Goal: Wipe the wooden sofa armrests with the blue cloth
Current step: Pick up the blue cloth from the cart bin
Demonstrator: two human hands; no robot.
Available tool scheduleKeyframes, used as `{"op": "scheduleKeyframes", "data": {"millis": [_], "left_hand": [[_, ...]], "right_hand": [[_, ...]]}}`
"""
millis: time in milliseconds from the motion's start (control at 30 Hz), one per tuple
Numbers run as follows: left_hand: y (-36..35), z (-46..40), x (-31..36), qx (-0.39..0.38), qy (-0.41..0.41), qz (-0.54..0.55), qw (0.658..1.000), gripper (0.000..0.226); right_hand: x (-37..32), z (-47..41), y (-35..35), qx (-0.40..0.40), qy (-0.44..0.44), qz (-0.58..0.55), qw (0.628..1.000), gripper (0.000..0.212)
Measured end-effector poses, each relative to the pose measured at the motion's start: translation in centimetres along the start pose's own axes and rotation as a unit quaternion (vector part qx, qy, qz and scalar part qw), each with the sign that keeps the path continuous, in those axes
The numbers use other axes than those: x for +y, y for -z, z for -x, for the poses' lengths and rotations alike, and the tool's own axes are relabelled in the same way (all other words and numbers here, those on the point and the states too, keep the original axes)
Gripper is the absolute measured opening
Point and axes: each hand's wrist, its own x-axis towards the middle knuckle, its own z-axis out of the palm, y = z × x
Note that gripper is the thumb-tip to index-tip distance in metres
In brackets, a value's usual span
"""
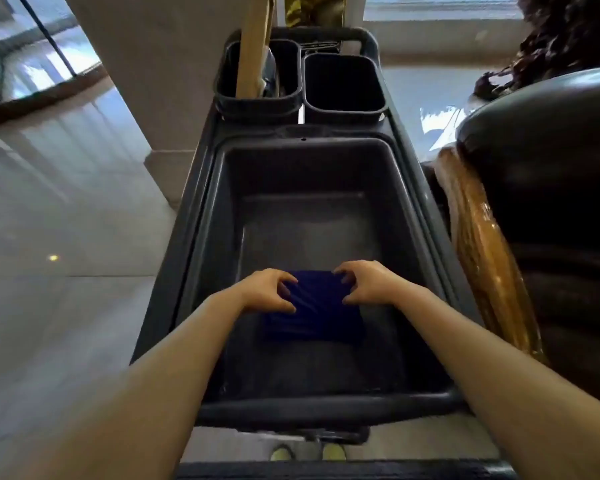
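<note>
The blue cloth (pixel 314 308) hangs folded inside the deep bin of a dark grey cleaning cart (pixel 201 209). My left hand (pixel 267 291) pinches the cloth's upper left edge and my right hand (pixel 369 282) pinches its upper right edge, so both hands hold it above the bin floor. To the right of the cart stands a dark leather sofa (pixel 548 188) with a glossy wooden armrest (pixel 482 258) facing the cart.
Two small black tubs sit at the cart's far end; the left tub (pixel 229 98) holds a pale wooden handle (pixel 253 43), the right tub (pixel 343 112) looks bare. A beige pillar (pixel 146 64) rises at left over a shiny tiled floor (pixel 49 237). A dark plant (pixel 561 39) stands behind the sofa.
</note>
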Motion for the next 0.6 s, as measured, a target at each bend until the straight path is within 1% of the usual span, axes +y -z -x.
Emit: {"op": "scheduleKeyframes", "data": {"millis": [133, 233, 300, 400, 500, 600], "left_hand": [[-0.6, -1.7, -0.6, 0.011, 0.014, 0.025, 1.0, 0.065], [-1.4, -3.3, -1.2, 0.042, 0.015, -0.029, 0.999, 0.062], [-1.9, -4.1, -1.6, 0.08, 0.018, -0.061, 0.995, 0.055], [-3.1, -4.7, -1.9, 0.133, 0.034, -0.077, 0.988, 0.046], [-4.1, -4.5, -1.9, 0.186, 0.052, -0.073, 0.978, 0.036], [-4.9, -3.9, -1.9, 0.208, 0.066, -0.077, 0.973, 0.025]], "right_hand": [[0.7, -1.7, -1.5, 0.009, -0.029, -0.027, 0.999, 0.065], [1.5, -3.1, -2.5, 0.037, -0.037, -0.019, 0.998, 0.058], [1.9, -3.6, -3.1, 0.057, -0.036, 0.011, 0.998, 0.051], [2.1, -3.7, -4.1, 0.078, -0.023, 0.075, 0.994, 0.04], [2.1, -3.4, -5.2, 0.108, 0.001, 0.109, 0.988, 0.03], [2.0, -3.1, -6.0, 0.137, 0.01, 0.119, 0.983, 0.024]]}}
